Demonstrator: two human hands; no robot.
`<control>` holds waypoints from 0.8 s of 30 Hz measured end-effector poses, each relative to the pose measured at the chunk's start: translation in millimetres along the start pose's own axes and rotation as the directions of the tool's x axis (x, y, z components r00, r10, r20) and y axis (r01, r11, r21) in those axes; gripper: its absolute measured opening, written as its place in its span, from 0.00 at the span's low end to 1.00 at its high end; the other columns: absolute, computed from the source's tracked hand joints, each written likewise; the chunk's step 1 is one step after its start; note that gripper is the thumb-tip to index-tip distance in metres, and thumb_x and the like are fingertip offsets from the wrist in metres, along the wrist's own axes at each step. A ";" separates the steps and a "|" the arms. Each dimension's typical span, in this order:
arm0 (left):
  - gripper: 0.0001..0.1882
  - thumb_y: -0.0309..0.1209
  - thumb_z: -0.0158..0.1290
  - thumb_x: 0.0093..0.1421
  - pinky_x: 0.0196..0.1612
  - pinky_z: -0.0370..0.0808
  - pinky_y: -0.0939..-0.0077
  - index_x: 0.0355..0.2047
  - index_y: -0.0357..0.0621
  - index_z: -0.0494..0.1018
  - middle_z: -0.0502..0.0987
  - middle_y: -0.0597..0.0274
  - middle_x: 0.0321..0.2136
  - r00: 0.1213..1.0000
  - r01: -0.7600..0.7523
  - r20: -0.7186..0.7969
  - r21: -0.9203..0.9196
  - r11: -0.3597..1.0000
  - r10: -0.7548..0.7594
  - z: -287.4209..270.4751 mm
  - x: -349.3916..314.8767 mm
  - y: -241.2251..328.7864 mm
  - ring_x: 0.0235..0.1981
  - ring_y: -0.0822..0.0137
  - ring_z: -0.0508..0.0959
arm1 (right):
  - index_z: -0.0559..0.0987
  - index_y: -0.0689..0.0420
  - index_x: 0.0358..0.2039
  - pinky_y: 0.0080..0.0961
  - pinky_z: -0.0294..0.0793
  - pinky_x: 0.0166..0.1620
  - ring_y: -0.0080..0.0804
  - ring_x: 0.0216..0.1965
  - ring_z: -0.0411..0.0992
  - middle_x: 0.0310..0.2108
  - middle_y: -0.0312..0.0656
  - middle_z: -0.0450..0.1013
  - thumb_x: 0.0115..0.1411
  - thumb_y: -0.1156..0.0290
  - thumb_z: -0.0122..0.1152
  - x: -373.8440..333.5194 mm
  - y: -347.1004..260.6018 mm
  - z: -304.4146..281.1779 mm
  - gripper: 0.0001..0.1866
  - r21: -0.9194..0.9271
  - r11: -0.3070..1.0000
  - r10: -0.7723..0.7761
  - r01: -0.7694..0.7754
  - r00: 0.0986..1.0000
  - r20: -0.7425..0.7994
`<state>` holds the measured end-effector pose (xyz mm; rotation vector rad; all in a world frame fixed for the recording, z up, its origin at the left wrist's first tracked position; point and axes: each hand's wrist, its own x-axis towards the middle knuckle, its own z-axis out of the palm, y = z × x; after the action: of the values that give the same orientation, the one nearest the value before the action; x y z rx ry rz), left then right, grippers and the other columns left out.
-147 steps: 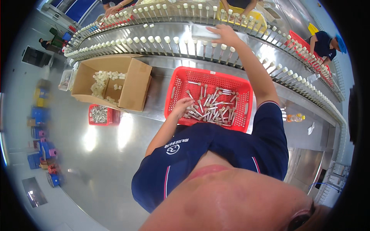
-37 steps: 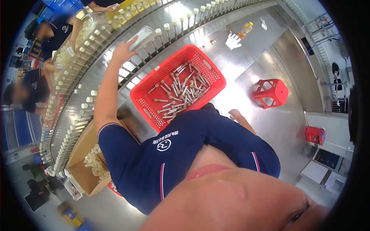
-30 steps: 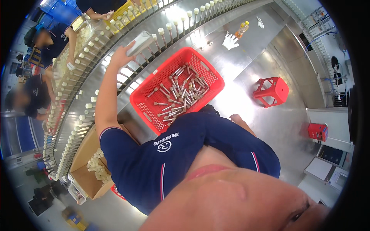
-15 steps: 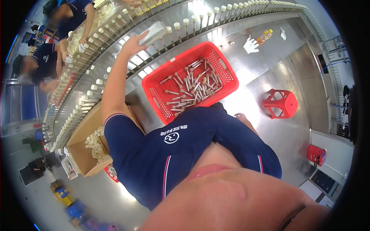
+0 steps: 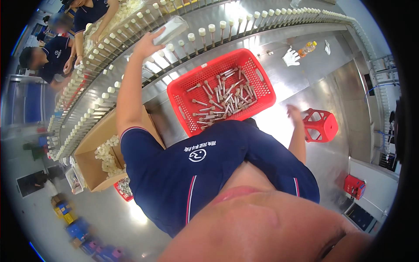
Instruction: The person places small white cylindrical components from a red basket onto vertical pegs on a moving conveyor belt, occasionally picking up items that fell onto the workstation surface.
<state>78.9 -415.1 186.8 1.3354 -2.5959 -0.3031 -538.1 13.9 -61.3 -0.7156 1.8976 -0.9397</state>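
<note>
Left hand [image 5: 150,43] gripping clear block [image 5: 174,29] | right hand [image 5: 293,112] just swung outward near red stool [image 5: 322,126], empty, fingers loosely apart | only left occupied

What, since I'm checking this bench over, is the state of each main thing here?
Left hand, touching clear packet; grip unclear
Right hand, blurred, nothing visibly held
Red basket, partly filled with rods
Cardboard box, open, holding white pieces
Stool, upright
Bottle, capped
Glove, lying flat
</note>
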 end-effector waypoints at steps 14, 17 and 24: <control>0.42 0.43 0.62 0.42 0.42 0.69 0.63 0.59 0.77 0.58 0.68 0.48 0.32 0.998 -0.058 -0.034 -0.089 0.994 0.055 0.4 17.6 52.9 0.35 0.50 0.72 | 0.64 0.57 0.46 0.24 0.72 0.43 0.29 0.42 0.70 0.44 0.40 0.67 0.49 0.70 0.68 18.7 -347.8 92.4 0.27 -0.019 0.555 -0.821 0.832 0.551 0.151; 0.41 0.43 0.62 0.43 0.41 0.69 0.64 0.59 0.79 0.58 0.67 0.50 0.30 0.999 -0.049 0.019 -0.020 0.999 0.049 -4.9 11.0 68.0 0.35 0.52 0.72 | 0.69 0.58 0.44 0.23 0.74 0.43 0.25 0.40 0.72 0.36 0.37 0.72 0.49 0.80 0.66 28.1 -354.8 126.5 0.21 0.425 0.627 -0.767 0.654 0.615 0.185; 0.41 0.43 0.61 0.42 0.40 0.69 0.64 0.59 0.80 0.58 0.67 0.51 0.30 0.992 0.012 0.126 0.020 1.000 -0.014 24.7 26.4 59.4 0.34 0.53 0.72 | 0.73 0.58 0.48 0.31 0.65 0.51 0.43 0.48 0.65 0.45 0.50 0.65 0.57 0.61 0.58 96.8 -357.5 164.2 0.21 -0.253 0.520 -0.807 0.816 0.566 0.170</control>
<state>11.1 -400.7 181.7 1.3825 -2.7001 -0.3769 -397.5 -310.1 137.1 -1.9261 1.6514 -1.1678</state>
